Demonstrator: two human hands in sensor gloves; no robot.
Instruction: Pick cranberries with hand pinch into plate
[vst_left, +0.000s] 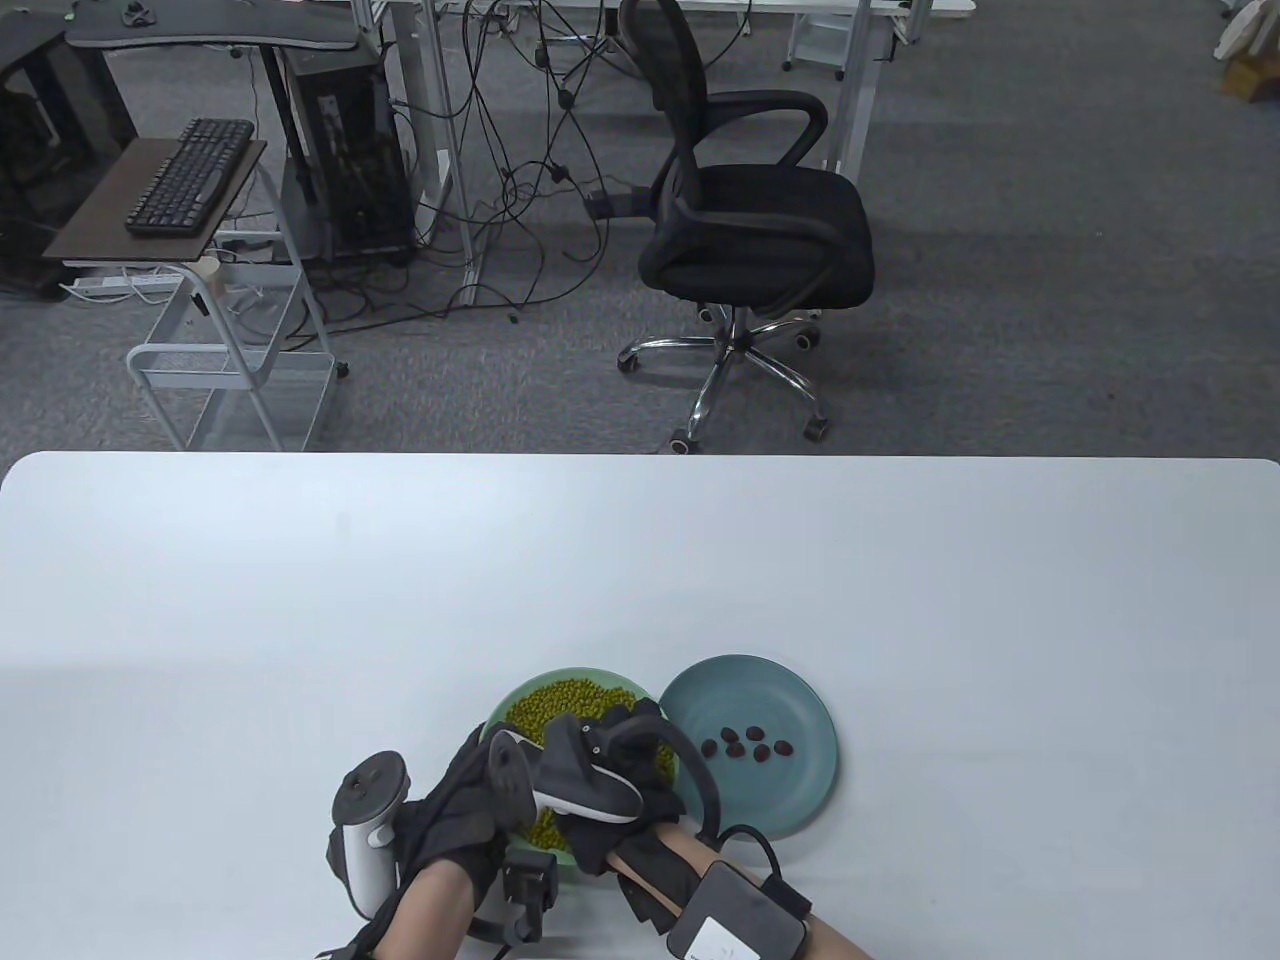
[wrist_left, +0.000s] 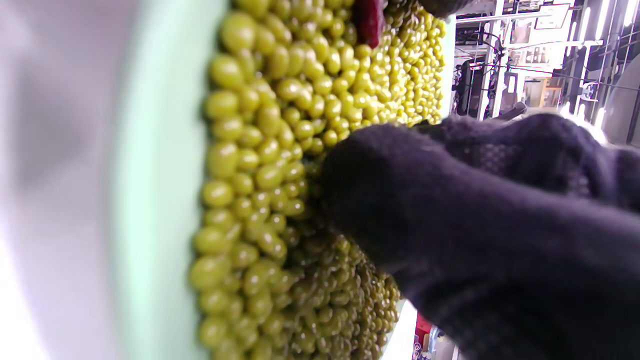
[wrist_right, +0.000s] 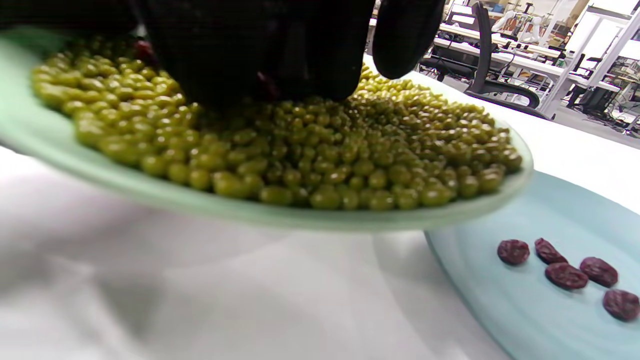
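A pale green plate (vst_left: 510, 705) heaped with green beans stands near the table's front edge. A blue plate (vst_left: 790, 800) to its right holds several dark red cranberries (vst_left: 745, 745), which also show in the right wrist view (wrist_right: 565, 275). My right hand (vst_left: 625, 735) reaches over the beans. Its fingertips (wrist_right: 280, 60) are bunched and press into the pile around a dark red bit (wrist_right: 267, 82). My left hand (vst_left: 465, 790) lies at the green plate's near-left side, one fingertip (wrist_left: 350, 170) touching the beans. A cranberry (wrist_left: 369, 20) lies among the beans.
The white table (vst_left: 300, 620) stretches wide to the left, right and back of the two plates. Beyond its far edge are a black office chair (vst_left: 760, 220), a wire cart and desks on the carpet.
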